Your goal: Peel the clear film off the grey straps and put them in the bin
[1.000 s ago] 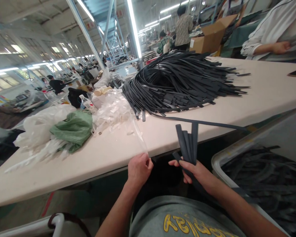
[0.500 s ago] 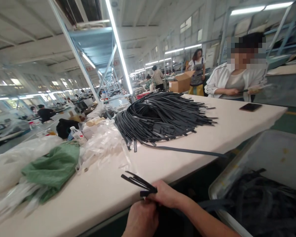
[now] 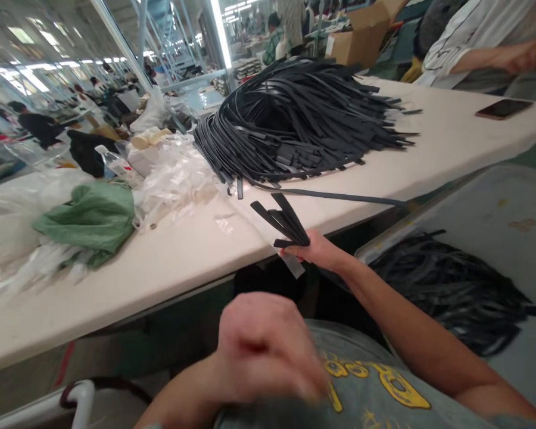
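Note:
My right hand (image 3: 318, 250) is closed on a small bundle of black strips (image 3: 282, 223), held at the table's near edge, with a clear plastic sleeve (image 3: 290, 262) hanging under it. My left hand (image 3: 261, 348) is close to my chest, blurred by motion, its fingers curled; whether anything is in it is hidden. A big pile of long black strips (image 3: 295, 119) lies on the white table (image 3: 161, 268) beyond. One loose black strip (image 3: 339, 196) runs along the table edge.
A grey bin (image 3: 495, 202) at my right holds more black strips (image 3: 442, 286). Clear plastic bags (image 3: 178, 176) and a green cloth (image 3: 89, 217) lie at the table's left. A phone (image 3: 502, 108) lies far right. Another person's arm (image 3: 486, 53) rests across the table.
My hands were together at the table edge; now the left hand has pulled back toward my chest while the right stays out with the strips. The view has tilted down.

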{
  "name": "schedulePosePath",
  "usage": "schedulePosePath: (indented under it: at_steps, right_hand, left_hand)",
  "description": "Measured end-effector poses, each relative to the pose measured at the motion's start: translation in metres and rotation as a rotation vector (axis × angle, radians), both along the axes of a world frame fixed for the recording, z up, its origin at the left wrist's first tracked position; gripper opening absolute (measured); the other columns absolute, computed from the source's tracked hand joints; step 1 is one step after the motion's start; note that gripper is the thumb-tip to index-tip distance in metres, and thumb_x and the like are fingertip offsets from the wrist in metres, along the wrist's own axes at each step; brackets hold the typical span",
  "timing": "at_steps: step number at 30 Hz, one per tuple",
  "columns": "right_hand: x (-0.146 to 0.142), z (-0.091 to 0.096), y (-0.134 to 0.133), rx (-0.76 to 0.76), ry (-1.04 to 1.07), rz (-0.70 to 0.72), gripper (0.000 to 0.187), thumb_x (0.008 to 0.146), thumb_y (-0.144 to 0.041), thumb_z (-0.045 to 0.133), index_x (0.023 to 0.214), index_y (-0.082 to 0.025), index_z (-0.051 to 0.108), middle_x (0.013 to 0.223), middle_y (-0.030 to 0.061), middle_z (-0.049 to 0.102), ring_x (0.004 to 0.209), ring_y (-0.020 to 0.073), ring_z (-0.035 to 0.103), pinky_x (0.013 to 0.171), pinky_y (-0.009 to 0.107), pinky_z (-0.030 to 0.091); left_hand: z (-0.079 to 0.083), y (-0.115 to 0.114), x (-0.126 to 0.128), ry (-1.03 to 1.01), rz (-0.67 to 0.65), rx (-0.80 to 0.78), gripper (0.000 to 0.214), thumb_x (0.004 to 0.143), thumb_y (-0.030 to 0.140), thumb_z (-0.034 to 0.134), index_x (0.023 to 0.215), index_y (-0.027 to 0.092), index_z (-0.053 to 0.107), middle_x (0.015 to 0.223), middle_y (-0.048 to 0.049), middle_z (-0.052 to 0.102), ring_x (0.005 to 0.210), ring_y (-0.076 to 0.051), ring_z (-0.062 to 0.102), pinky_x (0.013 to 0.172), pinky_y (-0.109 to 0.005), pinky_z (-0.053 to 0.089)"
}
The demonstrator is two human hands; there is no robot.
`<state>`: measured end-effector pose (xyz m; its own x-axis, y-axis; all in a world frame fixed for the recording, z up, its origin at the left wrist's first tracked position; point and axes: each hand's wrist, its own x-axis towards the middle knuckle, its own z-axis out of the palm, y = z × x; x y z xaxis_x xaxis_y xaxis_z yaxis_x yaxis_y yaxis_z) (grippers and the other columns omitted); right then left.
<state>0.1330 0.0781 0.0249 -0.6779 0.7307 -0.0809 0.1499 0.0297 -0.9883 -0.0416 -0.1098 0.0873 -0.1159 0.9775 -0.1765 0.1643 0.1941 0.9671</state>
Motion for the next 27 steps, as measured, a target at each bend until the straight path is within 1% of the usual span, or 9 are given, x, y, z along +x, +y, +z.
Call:
schedulePosePath:
  at_steps: [4, 7, 10, 13, 16, 18, 21, 24, 27]
  right_hand:
    - [0.014, 0.0, -0.01, 0.031, 0.034, 0.023, 0.04, 0.081, -0.051, 0.069, 0.089, -0.012, 0.076, 0.08, 0.0045, 0.071, 0.059, 0.0118, 0.054, 0.052, 0.022, 0.043]
    - [0.013, -0.006, -0.017, 0.018, 0.017, 0.044, 0.041, 0.081, -0.051, 0.069, 0.088, -0.011, 0.075, 0.075, 0.0026, 0.069, 0.063, 0.0131, 0.057, 0.057, 0.023, 0.045]
    - [0.01, -0.008, -0.022, 0.031, -0.018, 0.033, 0.043, 0.081, -0.052, 0.069, 0.086, -0.01, 0.075, 0.066, -0.0002, 0.065, 0.06, 0.0123, 0.055, 0.054, 0.022, 0.041]
    - [0.02, -0.006, -0.028, -0.019, -0.035, -0.109, 0.046, 0.083, -0.056, 0.065, 0.092, -0.012, 0.073, 0.07, 0.0003, 0.067, 0.049, 0.0087, 0.049, 0.045, 0.021, 0.038]
    - [0.044, -0.004, -0.039, -0.099, 0.064, -0.249, 0.045, 0.089, -0.057, 0.056, 0.098, -0.014, 0.066, 0.089, 0.0051, 0.074, 0.038, 0.0044, 0.042, 0.045, 0.024, 0.047]
    - [0.06, -0.003, -0.05, -0.119, 0.072, -0.233, 0.044, 0.092, -0.057, 0.051, 0.087, -0.015, 0.063, 0.083, 0.0052, 0.074, 0.034, 0.004, 0.04, 0.047, 0.025, 0.05]
    - [0.073, -0.005, -0.067, -0.136, -0.034, -0.151, 0.049, 0.092, -0.057, 0.049, 0.069, -0.016, 0.061, 0.068, 0.003, 0.069, 0.037, 0.0058, 0.045, 0.043, 0.021, 0.044]
    - [0.071, -0.011, -0.077, -0.159, -0.069, -0.098, 0.049, 0.091, -0.057, 0.049, 0.067, -0.016, 0.061, 0.064, 0.002, 0.066, 0.04, 0.0064, 0.047, 0.039, 0.018, 0.037]
    - [0.065, -0.02, -0.077, -0.185, -0.037, -0.087, 0.047, 0.09, -0.057, 0.05, 0.07, -0.016, 0.06, 0.064, 0.0014, 0.066, 0.039, 0.0062, 0.047, 0.038, 0.018, 0.037]
  left_hand:
    - [-0.048, 0.05, 0.023, -0.262, 0.025, 0.009, 0.028, 0.066, 0.045, 0.078, 0.07, 0.02, 0.069, 0.072, -0.0042, 0.071, 0.067, -0.017, 0.062, 0.07, -0.032, 0.052]
    - [-0.084, 0.07, 0.032, -0.333, -0.047, -0.066, 0.039, 0.062, 0.038, 0.083, 0.094, 0.017, 0.074, 0.092, -0.008, 0.075, 0.083, -0.021, 0.066, 0.082, -0.035, 0.052]
    - [-0.103, 0.077, 0.037, -0.333, -0.095, -0.097, 0.03, 0.068, 0.041, 0.079, 0.081, 0.014, 0.077, 0.083, -0.0083, 0.075, 0.08, -0.021, 0.066, 0.084, -0.035, 0.051]
    - [-0.105, 0.084, 0.039, -0.367, -0.028, -0.149, 0.029, 0.067, 0.041, 0.08, 0.068, 0.013, 0.074, 0.071, -0.0066, 0.072, 0.072, -0.018, 0.063, 0.08, -0.033, 0.051]
    - [-0.1, 0.096, 0.042, -0.559, 0.122, -0.179, 0.036, 0.061, 0.045, 0.085, 0.069, 0.013, 0.07, 0.069, -0.0041, 0.069, 0.065, -0.013, 0.062, 0.076, -0.03, 0.051]
    - [-0.096, 0.105, 0.044, -0.698, 0.226, -0.185, 0.043, 0.055, 0.047, 0.088, 0.069, 0.013, 0.067, 0.071, -0.003, 0.069, 0.063, -0.011, 0.061, 0.076, -0.029, 0.052]
    - [-0.091, 0.115, 0.049, -0.81, 0.294, -0.236, 0.05, 0.047, 0.047, 0.092, 0.074, 0.014, 0.066, 0.077, -0.0037, 0.07, 0.068, -0.013, 0.065, 0.077, -0.029, 0.054]
    - [-0.088, 0.117, 0.054, -0.824, 0.27, -0.26, 0.051, 0.047, 0.047, 0.092, 0.077, 0.014, 0.066, 0.08, -0.0042, 0.071, 0.072, -0.015, 0.067, 0.077, -0.029, 0.054]
    - [-0.087, 0.113, 0.058, -0.805, 0.216, -0.257, 0.048, 0.053, 0.049, 0.09, 0.076, 0.015, 0.066, 0.08, -0.0041, 0.071, 0.072, -0.015, 0.066, 0.078, -0.03, 0.053]
